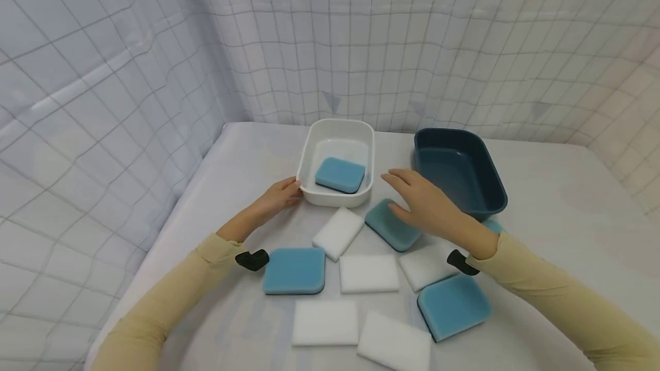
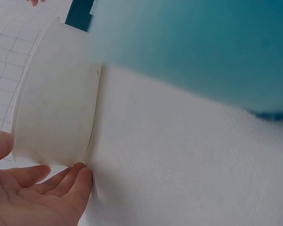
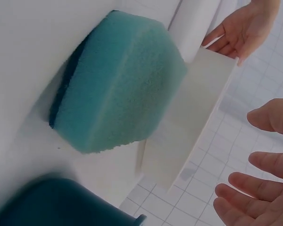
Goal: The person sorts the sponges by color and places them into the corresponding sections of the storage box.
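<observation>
My left hand (image 1: 281,198) touches the near left corner of a white bin (image 1: 337,125); in the left wrist view its fairly straight fingertips (image 2: 82,174) meet the bin's wall low down, with the thumb by the rim. Inside that bin lies a blue sponge (image 1: 340,173) with a dark underside. Over a teal sponge (image 1: 388,223) on the table, my right hand (image 1: 430,205) hovers with fingers spread and holds nothing. The right wrist view shows this sponge (image 3: 118,84) apart from the fingers (image 3: 259,186).
A dark blue bin (image 1: 459,170) stands at the back right, beyond my right wrist. Several white sponges (image 1: 368,273) and blue sponges (image 1: 295,271) lie spread over the white table, one blue sponge (image 1: 493,226) partly hidden by my right forearm. Grid-patterned cloth (image 1: 330,44) hangs behind.
</observation>
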A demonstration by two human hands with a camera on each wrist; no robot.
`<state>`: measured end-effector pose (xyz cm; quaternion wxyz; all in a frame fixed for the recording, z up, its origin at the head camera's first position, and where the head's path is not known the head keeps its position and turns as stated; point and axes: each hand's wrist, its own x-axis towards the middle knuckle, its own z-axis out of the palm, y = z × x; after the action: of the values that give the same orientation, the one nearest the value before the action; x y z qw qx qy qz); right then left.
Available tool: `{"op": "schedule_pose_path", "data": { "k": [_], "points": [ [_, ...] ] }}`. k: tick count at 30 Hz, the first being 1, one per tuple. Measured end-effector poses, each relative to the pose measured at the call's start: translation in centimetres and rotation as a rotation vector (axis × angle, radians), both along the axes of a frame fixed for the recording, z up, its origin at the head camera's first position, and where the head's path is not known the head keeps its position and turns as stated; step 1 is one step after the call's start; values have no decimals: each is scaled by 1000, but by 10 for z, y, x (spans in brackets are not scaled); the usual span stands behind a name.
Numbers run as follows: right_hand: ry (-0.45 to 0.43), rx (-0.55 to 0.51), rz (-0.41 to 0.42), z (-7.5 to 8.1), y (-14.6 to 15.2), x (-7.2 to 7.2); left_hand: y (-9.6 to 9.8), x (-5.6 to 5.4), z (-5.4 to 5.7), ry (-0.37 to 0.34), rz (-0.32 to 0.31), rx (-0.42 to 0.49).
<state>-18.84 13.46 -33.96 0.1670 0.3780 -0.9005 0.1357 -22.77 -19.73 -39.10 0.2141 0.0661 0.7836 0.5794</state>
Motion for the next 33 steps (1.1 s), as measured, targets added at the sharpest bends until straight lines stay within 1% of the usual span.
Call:
{"op": "schedule_pose_path", "data": {
  "k": [4,12,18,22,27,33],
  "points": [
    [-37,16,-11,-1,6,7,1,2,0,-2,-5,-8],
    [-53,32,-22,-5,24,18,6,11,4,-2,5,-8],
    [-144,68,-63,-6,37,29,10,18,5,3,1,-5],
    [-183,80,-79,-8,42,34,9,18,4,-2,2,2],
    [-181,90,-80,-11,47,39,8,19,3,-4,-3,10],
    [-179,88,-72,-13,53,47,8,19,4,12,-25,2]
  ]
}}
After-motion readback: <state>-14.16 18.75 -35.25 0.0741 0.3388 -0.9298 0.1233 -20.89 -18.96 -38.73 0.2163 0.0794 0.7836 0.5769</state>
